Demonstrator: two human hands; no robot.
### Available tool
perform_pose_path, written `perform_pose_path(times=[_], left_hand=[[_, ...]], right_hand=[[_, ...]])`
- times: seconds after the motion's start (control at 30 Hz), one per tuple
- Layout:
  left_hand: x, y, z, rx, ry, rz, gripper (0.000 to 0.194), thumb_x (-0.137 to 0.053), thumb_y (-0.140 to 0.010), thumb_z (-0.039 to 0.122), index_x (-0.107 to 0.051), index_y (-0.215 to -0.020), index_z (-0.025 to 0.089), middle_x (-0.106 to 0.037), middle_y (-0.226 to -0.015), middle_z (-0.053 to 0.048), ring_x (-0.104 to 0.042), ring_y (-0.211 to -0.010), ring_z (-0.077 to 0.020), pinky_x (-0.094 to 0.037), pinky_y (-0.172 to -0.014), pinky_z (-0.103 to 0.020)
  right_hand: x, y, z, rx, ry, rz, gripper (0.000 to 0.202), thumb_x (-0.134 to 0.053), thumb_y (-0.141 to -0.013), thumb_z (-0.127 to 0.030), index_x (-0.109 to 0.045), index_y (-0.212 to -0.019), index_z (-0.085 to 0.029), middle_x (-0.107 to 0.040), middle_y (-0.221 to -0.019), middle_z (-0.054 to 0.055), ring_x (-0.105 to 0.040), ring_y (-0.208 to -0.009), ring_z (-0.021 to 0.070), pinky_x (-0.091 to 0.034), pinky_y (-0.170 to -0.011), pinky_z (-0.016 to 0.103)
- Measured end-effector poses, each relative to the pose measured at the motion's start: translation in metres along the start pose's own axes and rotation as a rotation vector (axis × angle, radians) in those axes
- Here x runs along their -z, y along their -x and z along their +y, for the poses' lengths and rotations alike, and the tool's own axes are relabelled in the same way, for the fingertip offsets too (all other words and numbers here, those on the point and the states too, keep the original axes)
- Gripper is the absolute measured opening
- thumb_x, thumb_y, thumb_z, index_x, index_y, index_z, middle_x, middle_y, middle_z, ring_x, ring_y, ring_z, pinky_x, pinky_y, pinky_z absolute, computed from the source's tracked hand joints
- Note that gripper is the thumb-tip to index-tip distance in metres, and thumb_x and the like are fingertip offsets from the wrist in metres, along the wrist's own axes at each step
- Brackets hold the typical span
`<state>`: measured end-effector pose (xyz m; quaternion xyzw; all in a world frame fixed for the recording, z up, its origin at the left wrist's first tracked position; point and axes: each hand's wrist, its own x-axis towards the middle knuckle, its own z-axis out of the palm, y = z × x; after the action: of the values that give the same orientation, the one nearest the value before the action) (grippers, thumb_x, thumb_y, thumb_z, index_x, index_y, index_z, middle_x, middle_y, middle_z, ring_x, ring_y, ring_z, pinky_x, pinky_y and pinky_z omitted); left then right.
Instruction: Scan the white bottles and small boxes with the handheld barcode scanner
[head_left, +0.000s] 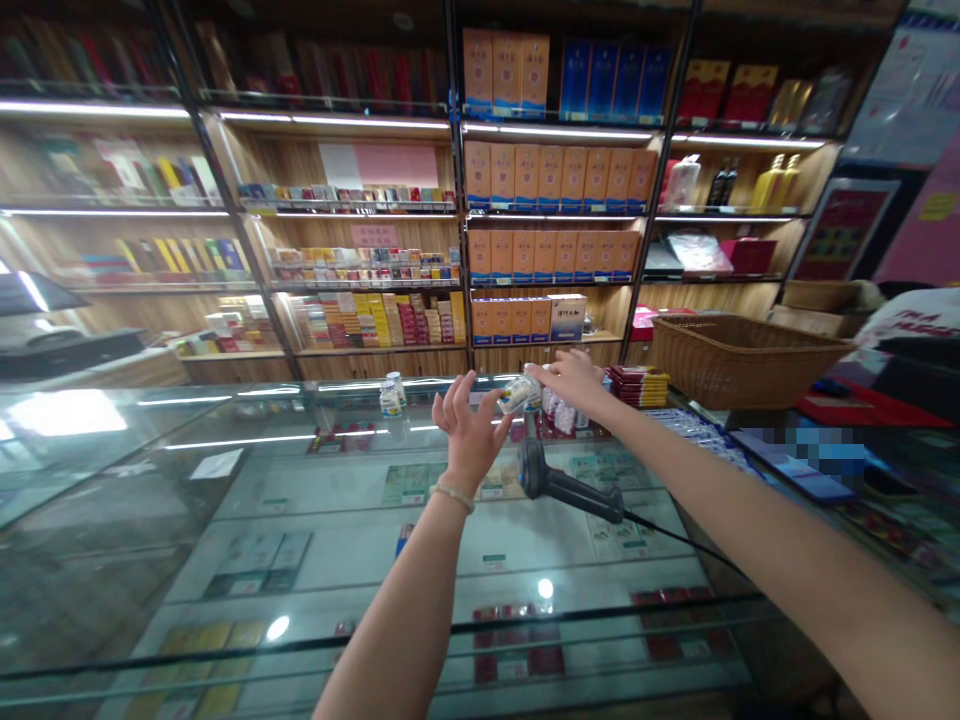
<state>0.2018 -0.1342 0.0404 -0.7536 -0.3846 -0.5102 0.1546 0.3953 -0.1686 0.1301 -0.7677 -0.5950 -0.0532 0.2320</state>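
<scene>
A small white bottle [516, 394] with a coloured label lies tilted between my two hands, above the glass counter. My left hand [466, 438] has its thumb and forefinger at the bottle's near end, while its other fingers are raised and spread. From the right, my right hand [576, 382] reaches over with its fingertips at the bottle's far end. Close behind are clear-wrapped packs [559, 412], partly hidden by the right hand. A black barcode scanner [570, 488] lies on the glass just in front of the hands. Two similar small bottles [391, 398] stand together to the left.
Under the glass counter [337, 530] lie several flat packs. Stacked red and yellow packs [637, 385] and a wicker basket [742, 360] stand at the right. The scanner's cable [686, 540] runs beneath my right forearm. Shelves of orange boxes [551, 175] line the back wall.
</scene>
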Motion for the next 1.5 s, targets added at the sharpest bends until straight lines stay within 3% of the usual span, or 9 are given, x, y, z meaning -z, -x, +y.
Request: perform_pose_path(times=[0.17, 0.27, 0.37, 0.47, 0.7, 0.9, 1.03, 1.37, 1.5], left_hand=[[0.002, -0.001, 0.001, -0.023, 0.012, -0.021, 0.037, -0.062, -0.094, 0.054, -0.074, -0.120, 0.030, -0.049, -0.154, -0.015, -0.039, -0.147, -0.0349, -0.012, -0.125, -0.057], [0.002, -0.001, 0.001, -0.025, 0.008, -0.053, 0.037, -0.062, -0.094, 0.053, -0.073, -0.123, 0.031, -0.047, -0.157, -0.014, -0.038, -0.148, -0.0347, -0.013, -0.125, -0.056], [0.000, -0.002, 0.000, -0.026, 0.000, -0.082, 0.038, -0.064, -0.093, 0.051, -0.072, -0.125, 0.031, -0.044, -0.159, -0.014, -0.037, -0.149, -0.0353, -0.013, -0.125, -0.057], [0.000, -0.003, 0.000, -0.043, 0.003, -0.108, 0.039, -0.064, -0.093, 0.052, -0.072, -0.125, 0.032, -0.041, -0.161, -0.015, -0.036, -0.150, -0.0352, -0.012, -0.125, -0.057], [0.002, -0.006, 0.002, -0.135, 0.012, -0.184, 0.041, -0.059, -0.097, 0.050, -0.068, -0.132, 0.030, -0.036, -0.165, -0.016, -0.034, -0.151, -0.0331, -0.012, -0.126, -0.054], [0.005, -0.009, 0.005, -0.199, 0.008, -0.192, 0.047, -0.065, -0.093, 0.047, -0.065, -0.135, 0.027, -0.035, -0.166, -0.016, -0.033, -0.151, -0.0350, -0.009, -0.126, -0.054], [0.010, -0.011, 0.010, -0.236, 0.007, -0.183, 0.053, -0.071, -0.087, 0.055, -0.066, -0.132, 0.027, -0.035, -0.166, -0.016, -0.034, -0.151, -0.0362, -0.009, -0.125, -0.056], [0.012, -0.012, 0.010, -0.252, -0.009, -0.167, 0.042, -0.077, -0.082, 0.057, -0.074, -0.115, 0.032, -0.039, -0.164, -0.011, -0.035, -0.149, -0.0364, -0.010, -0.124, -0.060], [0.010, -0.012, 0.006, -0.226, -0.007, -0.118, 0.039, -0.076, -0.084, 0.054, -0.075, -0.117, 0.033, -0.038, -0.165, -0.011, -0.034, -0.150, -0.0365, -0.013, -0.124, -0.059]], right_hand=[[-0.002, 0.010, 0.010, 0.083, 0.033, 0.146, 0.063, -0.033, -0.102, -0.067, -0.079, -0.111, -0.025, -0.046, -0.161, 0.011, -0.030, -0.152, 0.0343, -0.024, -0.118, 0.058], [-0.002, 0.018, 0.021, 0.219, 0.078, 0.282, 0.057, -0.043, -0.101, -0.062, -0.063, -0.139, -0.024, -0.031, -0.169, 0.014, -0.020, -0.157, 0.0326, -0.018, -0.121, 0.056], [-0.002, 0.029, 0.033, 0.379, 0.164, 0.308, 0.060, -0.057, -0.097, -0.056, -0.051, -0.150, -0.029, -0.018, -0.174, 0.011, -0.010, -0.160, 0.0328, -0.008, -0.124, 0.056], [-0.005, 0.038, 0.040, 0.441, 0.223, 0.292, 0.056, -0.065, -0.094, -0.046, -0.054, -0.148, -0.034, -0.017, -0.175, 0.006, -0.007, -0.160, 0.0338, -0.001, -0.124, 0.058], [-0.018, 0.049, 0.042, 0.399, 0.262, 0.338, 0.034, -0.058, -0.098, -0.042, -0.069, -0.127, -0.026, -0.026, -0.172, 0.008, -0.016, -0.159, 0.0318, 0.000, -0.125, 0.057], [-0.036, 0.052, 0.055, 0.425, 0.255, 0.493, 0.028, -0.065, -0.095, -0.041, -0.072, -0.118, -0.027, -0.037, -0.167, 0.009, -0.026, -0.154, 0.0330, -0.008, -0.124, 0.057], [-0.046, 0.054, 0.061, 0.459, 0.242, 0.579, 0.025, -0.069, -0.093, -0.040, -0.074, -0.113, -0.026, -0.042, -0.164, 0.010, -0.030, -0.151, 0.0326, -0.011, -0.123, 0.057], [-0.039, 0.066, 0.062, 0.415, 0.223, 0.456, 0.032, -0.068, -0.094, -0.041, -0.070, -0.123, -0.028, -0.035, -0.168, 0.010, -0.024, -0.154, 0.0334, -0.008, -0.124, 0.059], [-0.034, 0.069, 0.053, 0.339, 0.125, 0.403, 0.053, -0.058, -0.098, -0.043, -0.052, -0.149, -0.026, -0.025, -0.171, 0.014, -0.017, -0.157, 0.0344, -0.013, -0.123, 0.059]])
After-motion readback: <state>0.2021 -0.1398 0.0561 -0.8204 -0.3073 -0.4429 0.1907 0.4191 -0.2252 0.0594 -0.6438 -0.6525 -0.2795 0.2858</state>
